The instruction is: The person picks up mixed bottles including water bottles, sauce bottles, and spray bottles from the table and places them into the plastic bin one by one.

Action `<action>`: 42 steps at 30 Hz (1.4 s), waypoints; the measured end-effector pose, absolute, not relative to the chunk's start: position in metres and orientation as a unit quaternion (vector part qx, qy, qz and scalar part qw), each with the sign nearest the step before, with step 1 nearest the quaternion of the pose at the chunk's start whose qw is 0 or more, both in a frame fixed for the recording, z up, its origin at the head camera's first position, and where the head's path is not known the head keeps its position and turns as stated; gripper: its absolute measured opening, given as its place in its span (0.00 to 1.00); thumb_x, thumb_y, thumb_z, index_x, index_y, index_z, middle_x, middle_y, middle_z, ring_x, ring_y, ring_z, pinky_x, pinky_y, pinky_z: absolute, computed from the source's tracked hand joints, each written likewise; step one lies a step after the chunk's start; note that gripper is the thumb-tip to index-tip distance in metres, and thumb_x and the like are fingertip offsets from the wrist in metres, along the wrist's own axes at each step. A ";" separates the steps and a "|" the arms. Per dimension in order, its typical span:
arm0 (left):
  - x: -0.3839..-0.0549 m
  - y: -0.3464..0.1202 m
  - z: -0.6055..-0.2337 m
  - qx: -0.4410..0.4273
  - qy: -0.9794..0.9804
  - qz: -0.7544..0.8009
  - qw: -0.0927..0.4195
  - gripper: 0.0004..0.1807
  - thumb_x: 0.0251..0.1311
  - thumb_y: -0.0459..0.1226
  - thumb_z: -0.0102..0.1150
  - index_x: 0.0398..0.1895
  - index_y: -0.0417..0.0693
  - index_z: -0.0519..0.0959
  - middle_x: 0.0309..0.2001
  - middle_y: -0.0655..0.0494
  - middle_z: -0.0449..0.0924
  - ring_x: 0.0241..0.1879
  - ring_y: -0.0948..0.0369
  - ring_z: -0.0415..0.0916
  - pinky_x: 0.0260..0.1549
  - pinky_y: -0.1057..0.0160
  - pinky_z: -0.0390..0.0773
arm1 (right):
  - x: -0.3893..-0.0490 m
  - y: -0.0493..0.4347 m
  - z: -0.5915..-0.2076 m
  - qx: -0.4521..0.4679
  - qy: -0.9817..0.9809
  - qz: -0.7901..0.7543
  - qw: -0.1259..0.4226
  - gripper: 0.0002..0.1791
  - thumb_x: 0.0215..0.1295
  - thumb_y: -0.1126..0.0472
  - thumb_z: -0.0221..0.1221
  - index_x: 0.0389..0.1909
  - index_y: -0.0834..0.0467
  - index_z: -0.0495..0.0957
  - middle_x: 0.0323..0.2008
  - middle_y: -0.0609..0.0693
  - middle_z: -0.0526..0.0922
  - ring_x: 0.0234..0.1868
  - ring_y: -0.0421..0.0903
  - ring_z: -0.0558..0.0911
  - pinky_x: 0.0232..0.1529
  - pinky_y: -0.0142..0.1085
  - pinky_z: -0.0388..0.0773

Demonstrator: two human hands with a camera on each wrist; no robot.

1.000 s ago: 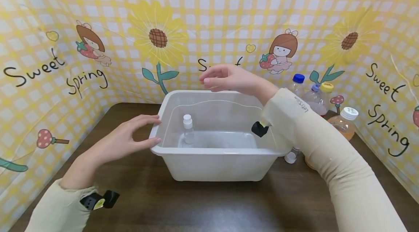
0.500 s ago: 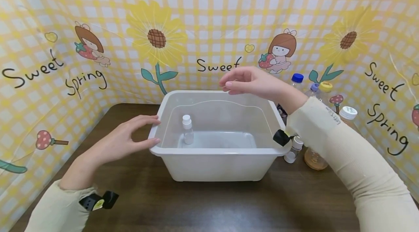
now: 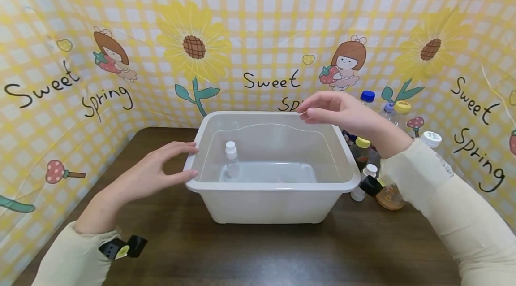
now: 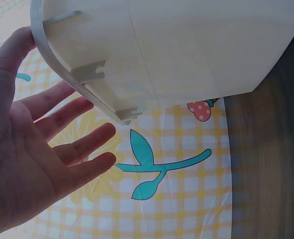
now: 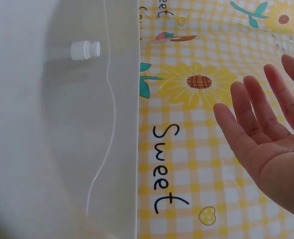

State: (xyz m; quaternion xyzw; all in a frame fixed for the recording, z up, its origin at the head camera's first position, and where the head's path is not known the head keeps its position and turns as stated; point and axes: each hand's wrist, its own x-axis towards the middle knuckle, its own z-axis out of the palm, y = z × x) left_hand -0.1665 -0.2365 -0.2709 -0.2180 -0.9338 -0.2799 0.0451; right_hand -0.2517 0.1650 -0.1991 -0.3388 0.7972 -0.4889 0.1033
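Observation:
A pale grey plastic tub (image 3: 266,205) stands on the table. My left hand (image 3: 149,174) has thumb and fingertips right at its left rim; in the left wrist view the fingers (image 4: 89,142) are spread out and loosely straight. Inside the tub, toward its left end, a small clear bottle (image 3: 232,162) with a white cap stands upright; its cap (image 5: 84,51) shows in the right wrist view too. My right hand (image 3: 342,111) hovers over the tub's back right corner, palm bare and fingers relaxed, with nothing in it.
Several bottles crowd the right of the tub: one with a blue cap (image 3: 367,96), others with a yellow cap (image 3: 402,107) and a white cap (image 3: 431,139), partly behind the right arm. A checked, sunflower-printed cloth (image 3: 258,30) encloses the dark table (image 3: 258,250).
My right hand has moved right and slightly down, from above the middle of the tub's back rim to its right corner, uncovering more bottles. The left hand and the small bottle keep their places.

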 end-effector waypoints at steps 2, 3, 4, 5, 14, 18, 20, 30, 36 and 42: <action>-0.167 -0.237 -0.271 -0.219 -0.933 -0.281 0.046 0.30 0.58 0.50 0.60 0.61 0.48 0.70 0.64 0.49 0.67 0.65 0.49 0.62 0.58 0.42 0.64 | -0.250 0.170 -0.201 -0.339 0.800 -0.487 0.092 0.14 0.68 0.58 0.53 0.50 0.60 0.75 0.47 0.45 0.82 0.50 0.41 0.81 0.52 0.32 0.77; -0.167 -0.237 -0.272 -0.219 -0.933 -0.282 0.047 0.30 0.58 0.50 0.60 0.61 0.48 0.70 0.64 0.49 0.67 0.65 0.48 0.62 0.58 0.42 0.64 | -0.250 0.173 -0.202 -0.339 0.800 -0.487 0.087 0.14 0.68 0.59 0.53 0.50 0.61 0.75 0.46 0.45 0.82 0.50 0.40 0.81 0.52 0.32 0.77; -0.167 -0.237 -0.272 -0.219 -0.933 -0.283 0.047 0.29 0.58 0.49 0.60 0.61 0.48 0.70 0.64 0.49 0.67 0.65 0.48 0.62 0.58 0.42 0.64 | -0.249 0.175 -0.203 -0.337 0.802 -0.487 0.083 0.14 0.68 0.58 0.52 0.50 0.61 0.75 0.46 0.44 0.82 0.50 0.40 0.81 0.52 0.31 0.77; -0.167 -0.237 -0.273 -0.219 -0.932 -0.284 0.047 0.29 0.58 0.49 0.60 0.61 0.48 0.70 0.64 0.49 0.67 0.65 0.48 0.62 0.58 0.42 0.64 | -0.248 0.177 -0.204 -0.333 0.803 -0.487 0.079 0.14 0.68 0.58 0.52 0.50 0.60 0.75 0.46 0.43 0.82 0.50 0.39 0.81 0.52 0.30 0.77; -0.165 -0.237 -0.274 -0.216 -0.930 -0.294 0.047 0.28 0.58 0.49 0.61 0.61 0.50 0.70 0.66 0.50 0.65 0.66 0.49 0.61 0.58 0.41 0.63 | -0.237 0.200 -0.214 -0.302 0.809 -0.503 0.042 0.13 0.69 0.59 0.51 0.50 0.58 0.76 0.46 0.42 0.82 0.48 0.38 0.82 0.50 0.26 0.76; -0.164 -0.236 -0.273 -0.221 -0.928 -0.295 0.052 0.28 0.58 0.48 0.61 0.60 0.51 0.71 0.66 0.50 0.66 0.65 0.49 0.62 0.58 0.41 0.63 | -0.233 0.212 -0.220 -0.296 0.800 -0.521 0.033 0.12 0.69 0.61 0.50 0.49 0.56 0.77 0.45 0.40 0.82 0.47 0.36 0.82 0.49 0.25 0.76; -0.164 -0.236 -0.273 -0.222 -0.928 -0.294 0.053 0.28 0.58 0.47 0.61 0.60 0.51 0.70 0.66 0.50 0.66 0.65 0.49 0.62 0.58 0.42 0.63 | -0.232 0.218 -0.223 -0.294 0.794 -0.531 0.027 0.12 0.69 0.62 0.50 0.49 0.56 0.77 0.44 0.40 0.83 0.47 0.36 0.83 0.48 0.24 0.76; -0.167 -0.237 -0.275 -0.223 -0.928 -0.294 0.055 0.28 0.58 0.48 0.61 0.60 0.49 0.70 0.66 0.50 0.65 0.66 0.48 0.61 0.58 0.42 0.63 | -0.220 0.242 -0.241 -0.279 0.759 -0.588 0.000 0.12 0.69 0.67 0.49 0.49 0.60 0.77 0.44 0.43 0.82 0.45 0.36 0.81 0.48 0.24 0.76; -0.166 -0.236 -0.274 -0.222 -0.928 -0.295 0.053 0.28 0.58 0.48 0.61 0.61 0.50 0.70 0.67 0.51 0.65 0.66 0.49 0.61 0.58 0.42 0.63 | -0.206 0.256 -0.247 -0.266 0.744 -0.613 -0.021 0.13 0.69 0.68 0.47 0.49 0.59 0.76 0.45 0.42 0.83 0.46 0.34 0.82 0.47 0.22 0.76; -0.165 -0.236 -0.274 -0.223 -0.926 -0.299 0.052 0.27 0.58 0.47 0.61 0.61 0.51 0.70 0.67 0.51 0.65 0.66 0.48 0.61 0.57 0.40 0.63 | -0.193 0.274 -0.250 -0.331 0.668 -0.663 -0.061 0.17 0.68 0.76 0.41 0.51 0.66 0.73 0.48 0.48 0.82 0.49 0.38 0.82 0.50 0.25 0.75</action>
